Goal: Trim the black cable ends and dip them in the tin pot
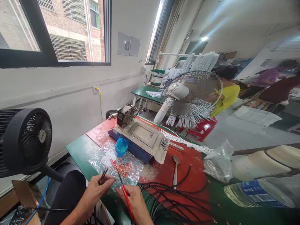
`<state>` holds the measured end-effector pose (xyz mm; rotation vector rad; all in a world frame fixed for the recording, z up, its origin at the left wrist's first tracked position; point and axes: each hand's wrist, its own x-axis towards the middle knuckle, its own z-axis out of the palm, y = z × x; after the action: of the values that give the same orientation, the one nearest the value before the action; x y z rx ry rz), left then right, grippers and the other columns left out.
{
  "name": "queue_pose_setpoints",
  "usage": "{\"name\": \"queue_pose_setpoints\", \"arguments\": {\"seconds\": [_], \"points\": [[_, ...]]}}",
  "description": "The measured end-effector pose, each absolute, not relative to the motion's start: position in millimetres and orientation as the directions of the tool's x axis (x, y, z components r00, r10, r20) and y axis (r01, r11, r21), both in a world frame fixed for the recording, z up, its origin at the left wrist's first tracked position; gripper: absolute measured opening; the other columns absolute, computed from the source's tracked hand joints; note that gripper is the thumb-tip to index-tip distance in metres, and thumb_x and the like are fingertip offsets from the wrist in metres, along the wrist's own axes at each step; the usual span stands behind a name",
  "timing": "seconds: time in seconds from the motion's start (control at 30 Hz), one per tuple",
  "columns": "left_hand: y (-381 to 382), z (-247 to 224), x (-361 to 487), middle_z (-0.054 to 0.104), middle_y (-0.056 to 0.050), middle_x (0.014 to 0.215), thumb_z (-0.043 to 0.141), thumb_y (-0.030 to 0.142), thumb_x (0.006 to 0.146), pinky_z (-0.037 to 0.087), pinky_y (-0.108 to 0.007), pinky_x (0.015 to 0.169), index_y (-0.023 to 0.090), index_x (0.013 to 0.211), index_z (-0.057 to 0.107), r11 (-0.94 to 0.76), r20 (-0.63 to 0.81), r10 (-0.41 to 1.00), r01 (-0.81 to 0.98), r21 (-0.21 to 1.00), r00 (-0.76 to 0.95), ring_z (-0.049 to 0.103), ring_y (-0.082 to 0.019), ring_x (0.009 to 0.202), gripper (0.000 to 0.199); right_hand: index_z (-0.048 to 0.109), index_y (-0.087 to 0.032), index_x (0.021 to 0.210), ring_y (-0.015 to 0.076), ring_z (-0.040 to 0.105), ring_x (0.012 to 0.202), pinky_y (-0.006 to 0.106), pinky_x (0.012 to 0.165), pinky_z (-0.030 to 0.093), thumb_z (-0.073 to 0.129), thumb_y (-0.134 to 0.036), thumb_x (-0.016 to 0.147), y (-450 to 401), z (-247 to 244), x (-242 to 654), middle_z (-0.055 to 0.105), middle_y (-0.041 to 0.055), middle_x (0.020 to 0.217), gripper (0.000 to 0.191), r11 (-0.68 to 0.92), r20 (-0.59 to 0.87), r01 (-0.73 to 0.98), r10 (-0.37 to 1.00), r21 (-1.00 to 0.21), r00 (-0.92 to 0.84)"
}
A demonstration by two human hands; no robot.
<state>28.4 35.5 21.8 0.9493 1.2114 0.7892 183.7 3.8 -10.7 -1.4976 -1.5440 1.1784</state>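
Red-handled tool (127,200) was gripped in the right hand (136,200), tip up, over the edge of the clear plastic bag (95,160). Black cable ends (103,175) were pinched in the left hand (99,187), just beside it. Small red and pale bits (124,167) lay on the bag, near the blue cup (121,147). Beyond stood the blue-sided machine (131,146); to its right, the metal spoon (175,170) rested near the loose black cables (164,195).

Head-worn view, forward and down over hands (117,195)
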Motion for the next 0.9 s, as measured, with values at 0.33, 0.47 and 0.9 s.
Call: {"name": "queue_pose_setpoints", "arguments": {"seconds": [0.33, 0.47, 0.9], "points": [[19, 31, 31, 0.033, 0.006, 0.051, 0.072, 0.053, 0.06, 0.01, -0.028, 0.047, 0.013, 0.076, 0.069, 0.438, -0.412, 0.831, 0.017, 0.899, 0.373, 0.018, -0.008, 0.048, 0.043, 0.056, -0.014, 0.059, 0.0042, 0.035, 0.03, 0.017, 0.032, 0.023, 0.057, -0.066, 0.069, 3, -5, 182, 0.043, -0.0062, 0.038, 0.053, -0.335, -0.307, -0.242, 0.941, -0.911, -0.145], [18, 29, 32, 0.032, 0.007, 0.05, 0.071, 0.051, 0.063, 0.011, -0.028, 0.047, 0.013, 0.072, 0.068, 0.394, -0.373, 0.862, 0.011, 0.919, 0.343, 0.017, -0.009, 0.049, 0.039, 0.051, -0.015, 0.055, 0.0042, 0.035, 0.03, 0.017, 0.033, 0.022, 0.06, -0.065, 0.067, 1, -3, 181, 0.043, -0.0064, 0.038, 0.052, -0.32, -0.286, -0.227, 0.943, -0.92, -0.171], [13, 37, 38, 0.048, 0.001, 0.053, 0.068, 0.045, 0.07, 0.012, -0.027, 0.046, 0.014, 0.065, 0.064, 0.434, -0.341, 0.82, -0.11, 0.894, 0.46, 0.022, -0.009, 0.047, 0.031, 0.058, -0.012, 0.055, 0.0037, 0.036, 0.029, 0.016, 0.032, 0.026, 0.058, -0.064, 0.07, -4, -4, 174, 0.043, -0.0054, 0.036, 0.054, -0.418, -0.312, -0.42, 0.902, -0.806, -0.299]]}}
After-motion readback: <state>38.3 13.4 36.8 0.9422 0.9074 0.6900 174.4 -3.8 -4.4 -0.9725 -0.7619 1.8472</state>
